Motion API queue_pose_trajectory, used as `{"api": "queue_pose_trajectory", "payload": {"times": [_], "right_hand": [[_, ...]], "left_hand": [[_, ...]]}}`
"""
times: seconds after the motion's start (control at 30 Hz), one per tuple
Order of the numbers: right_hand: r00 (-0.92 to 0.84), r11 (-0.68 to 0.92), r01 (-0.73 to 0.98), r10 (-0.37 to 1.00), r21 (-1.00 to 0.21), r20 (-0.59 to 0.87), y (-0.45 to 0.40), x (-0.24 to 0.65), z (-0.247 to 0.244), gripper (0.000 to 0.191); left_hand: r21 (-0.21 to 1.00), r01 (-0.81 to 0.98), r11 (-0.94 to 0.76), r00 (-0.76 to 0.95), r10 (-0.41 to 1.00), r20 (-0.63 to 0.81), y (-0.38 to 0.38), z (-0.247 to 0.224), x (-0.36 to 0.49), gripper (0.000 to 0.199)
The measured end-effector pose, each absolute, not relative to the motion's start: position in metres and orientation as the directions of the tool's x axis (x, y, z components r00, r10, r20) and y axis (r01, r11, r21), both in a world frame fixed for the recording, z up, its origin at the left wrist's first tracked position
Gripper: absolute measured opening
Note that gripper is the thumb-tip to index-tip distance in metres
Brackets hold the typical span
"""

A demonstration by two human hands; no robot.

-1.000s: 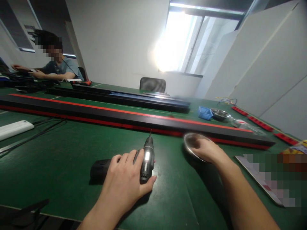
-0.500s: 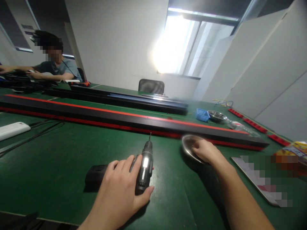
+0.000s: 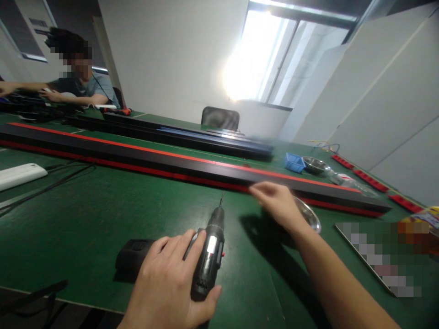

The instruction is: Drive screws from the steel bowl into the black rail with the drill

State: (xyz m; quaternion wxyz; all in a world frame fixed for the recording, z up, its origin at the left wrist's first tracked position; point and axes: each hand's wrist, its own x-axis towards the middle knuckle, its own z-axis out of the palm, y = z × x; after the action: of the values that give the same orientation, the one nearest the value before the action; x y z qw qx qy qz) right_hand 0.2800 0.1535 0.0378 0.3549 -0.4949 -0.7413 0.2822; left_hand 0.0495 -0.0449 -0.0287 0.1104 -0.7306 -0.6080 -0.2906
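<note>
My left hand (image 3: 171, 274) is wrapped over a black cordless drill (image 3: 210, 256), which lies on its side on the green table. Its thin bit points away from me, towards a long black bar with red edges (image 3: 154, 162). To the right, my right hand (image 3: 276, 203) is raised over the table in front of the bar, thumb and fingers pinched together. Anything between those fingertips is too small or blurred to make out. Behind that hand and wrist sits a shiny metal bowl (image 3: 311, 218), partly covered; its contents are hidden.
Further dark bars (image 3: 192, 141) lie behind the long one. A blue basket (image 3: 294, 162) and a second metal bowl (image 3: 316, 165) stand back right. A flat tablet-like panel (image 3: 363, 256) is at right, a white power strip (image 3: 22, 176) at left. Another person (image 3: 98, 89) sits far left.
My right hand has come out of the bowl and moved left, towards the drill bit and the bar. My left hand stays on the drill. The view has shifted slightly.
</note>
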Motion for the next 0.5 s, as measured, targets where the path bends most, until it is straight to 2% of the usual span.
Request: {"api": "queue_pose_trajectory", "payload": {"times": [0.13,0.3,0.5], "right_hand": [[-0.352,0.337,0.468,0.919,-0.817,0.177,0.162,0.243,0.012,0.027],[-0.236,0.207,0.402,0.965,-0.892,0.118,0.189,0.224,-0.017,0.021],[-0.232,0.208,0.342,0.964,-0.916,0.132,0.193,0.220,-0.021,0.014]], "left_hand": [[0.195,0.955,-0.223,0.081,0.830,0.552,-0.044,-0.030,0.050,0.069],[0.213,0.954,-0.211,0.061,0.833,0.549,-0.045,-0.032,0.051,0.070],[0.201,0.959,-0.198,0.064,0.846,0.529,-0.047,-0.029,0.051,0.071]]}}
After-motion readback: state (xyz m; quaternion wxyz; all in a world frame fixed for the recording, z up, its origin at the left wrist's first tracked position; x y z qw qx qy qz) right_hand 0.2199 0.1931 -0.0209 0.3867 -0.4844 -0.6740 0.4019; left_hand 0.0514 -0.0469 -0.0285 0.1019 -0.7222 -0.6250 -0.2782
